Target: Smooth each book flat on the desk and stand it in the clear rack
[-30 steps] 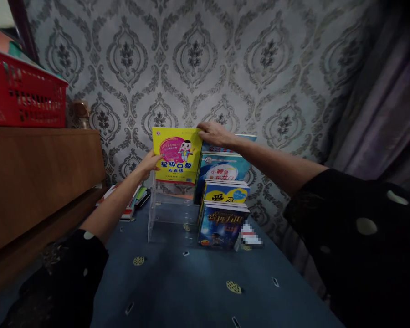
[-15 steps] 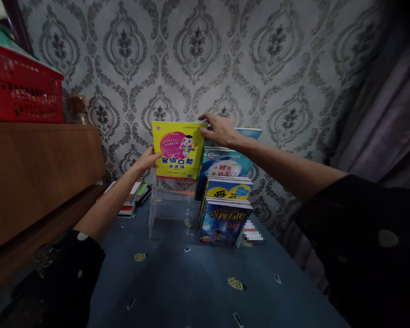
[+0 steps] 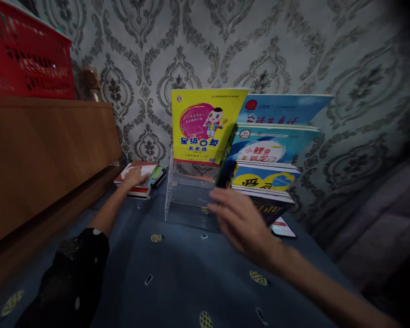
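My left hand [image 3: 134, 176] lies over the stack of books [image 3: 140, 190] at the left, its fingers stretched across the top book. My right hand [image 3: 241, 221] is in front of the clear acrylic book rack [image 3: 168, 191], slightly blurred, with its fingers apart and nothing in them. A yellow workbook [image 3: 194, 123] leans upright in the rack's back tier, untouched. Beside it in stepped rows stand a blue book [image 3: 283, 107], a teal-blue book [image 3: 273, 143], a blue-and-yellow book [image 3: 266, 177] and a dark book [image 3: 271, 207], which my right hand partly covers.
A blue cloth [image 3: 177, 282] with pineapple prints covers the table. At the left is a wooden cabinet [image 3: 51, 146] with a red plastic basket [image 3: 30, 54] on top. A phone-like flat object [image 3: 283, 228] lies right of the rack. A curtain [image 3: 379, 218] hangs at the right.
Both hands have let go of the yellow workbook, which stays in the rack. My left hand has moved left to the book stack; my right hand has come down and nearer. The view has shifted.
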`<state>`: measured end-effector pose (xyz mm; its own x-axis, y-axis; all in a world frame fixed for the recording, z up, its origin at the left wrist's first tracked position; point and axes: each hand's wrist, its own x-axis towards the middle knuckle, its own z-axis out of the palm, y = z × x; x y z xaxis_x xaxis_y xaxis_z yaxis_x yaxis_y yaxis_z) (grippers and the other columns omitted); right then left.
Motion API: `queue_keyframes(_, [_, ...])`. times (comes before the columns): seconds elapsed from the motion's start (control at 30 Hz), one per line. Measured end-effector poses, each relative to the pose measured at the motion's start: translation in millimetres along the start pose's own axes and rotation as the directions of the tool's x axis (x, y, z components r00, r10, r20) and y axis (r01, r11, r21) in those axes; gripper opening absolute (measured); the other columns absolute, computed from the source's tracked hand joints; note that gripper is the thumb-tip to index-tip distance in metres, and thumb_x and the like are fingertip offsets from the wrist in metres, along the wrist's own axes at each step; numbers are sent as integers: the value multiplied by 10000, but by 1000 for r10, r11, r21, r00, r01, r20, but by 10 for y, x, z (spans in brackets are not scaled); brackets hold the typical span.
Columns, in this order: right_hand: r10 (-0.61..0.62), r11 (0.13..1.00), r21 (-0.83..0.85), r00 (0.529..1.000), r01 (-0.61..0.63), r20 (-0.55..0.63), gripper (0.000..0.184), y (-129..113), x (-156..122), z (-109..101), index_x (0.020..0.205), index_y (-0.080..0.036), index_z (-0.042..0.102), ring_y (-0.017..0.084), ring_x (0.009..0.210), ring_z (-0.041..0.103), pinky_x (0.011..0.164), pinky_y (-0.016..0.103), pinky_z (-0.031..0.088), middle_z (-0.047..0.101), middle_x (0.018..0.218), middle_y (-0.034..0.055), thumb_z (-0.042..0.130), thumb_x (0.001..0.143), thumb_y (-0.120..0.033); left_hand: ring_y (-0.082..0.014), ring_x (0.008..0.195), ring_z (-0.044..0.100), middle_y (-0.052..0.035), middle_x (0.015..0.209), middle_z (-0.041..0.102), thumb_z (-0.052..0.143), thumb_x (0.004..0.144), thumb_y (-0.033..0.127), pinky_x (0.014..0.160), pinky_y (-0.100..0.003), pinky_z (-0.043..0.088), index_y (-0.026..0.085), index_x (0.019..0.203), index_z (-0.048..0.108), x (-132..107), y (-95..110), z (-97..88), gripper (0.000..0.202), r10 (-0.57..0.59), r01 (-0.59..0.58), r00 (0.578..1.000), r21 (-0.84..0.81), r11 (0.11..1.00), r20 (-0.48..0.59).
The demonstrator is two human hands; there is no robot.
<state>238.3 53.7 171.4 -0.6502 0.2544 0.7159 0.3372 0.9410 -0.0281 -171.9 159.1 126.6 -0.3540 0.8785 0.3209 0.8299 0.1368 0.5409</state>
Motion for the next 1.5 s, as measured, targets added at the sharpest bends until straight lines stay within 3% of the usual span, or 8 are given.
queue_keyframes(0.13, [72,986,147,995,-82,73,383,-204,-657,614,1195,-280,647,279,1213,638,985,506,564,711,1221,115,501,887,-105,-458,1458,304,-274,1511,444,693,705,668,1142,-666,173,171,1333,540,-173,-257,243,816,15,-39,994,212,976,112])
queue_keyframes(0.27, [252,926,260,961,-273,112,309,-379,-974,902,1126,-307,659,266,1181,663,977,481,585,721,1190,86,504,911,-148,-430,1469,293,-249,1577,354,634,821,592,1140,-680,166,190,1438,456,-177,-357,263,758,30,-96,981,346,933,189])
queue_keyframes(0.57, [498,731,402,834,-552,239,233,-332,-1174,1052,968,-267,719,285,1131,678,963,491,575,720,1164,114,491,964,-312,-392,1359,472,-195,1492,493,545,941,501,1079,-570,367,215,1366,537,-287,-416,124,513,62,-191,961,484,854,269])
queue_keyframes(0.73, [504,693,427,813,-582,291,278,-299,-1227,1093,1001,-215,725,289,1162,647,1026,502,511,702,1186,147,482,973,-348,-269,1293,555,-119,1397,603,421,1003,276,1051,-391,426,221,1348,557,-478,-400,47,375,136,-254,958,524,813,253])
queue_keyframes(0.9, [506,671,465,815,-577,281,256,-292,-1260,1134,986,-228,716,289,1151,643,990,478,530,697,1175,134,493,966,-352,-265,1217,610,-118,1310,665,404,1006,256,1002,-377,458,213,1319,579,-731,-309,-19,362,172,-274,959,568,776,227])
queue_keyframes(1.13, [486,694,453,828,-560,280,251,-286,-1267,1144,977,-223,706,283,1127,652,973,477,531,703,1157,132,480,961,-330,-304,1214,618,-177,1347,628,439,988,212,1037,-466,448,163,1309,563,-1292,-147,-43,347,164,-262,964,626,734,210])
queue_keyframes(1.33, [483,687,451,822,-569,302,242,-312,-1206,1083,974,-227,705,276,1108,664,961,463,536,706,1148,122,476,957,-306,-328,1346,523,-181,1440,565,453,962,141,1135,-521,360,138,1387,544,-2188,-128,-44,435,116,-282,949,632,722,292])
queue_keyframes(1.5, [476,688,455,825,-565,305,226,-307,-1203,1084,972,-227,703,271,1095,670,953,457,538,714,1129,114,487,948,-292,-348,1412,448,-125,1480,543,551,925,558,1159,-541,340,218,1389,576,-2683,-336,-287,575,95,-322,864,399,858,495])
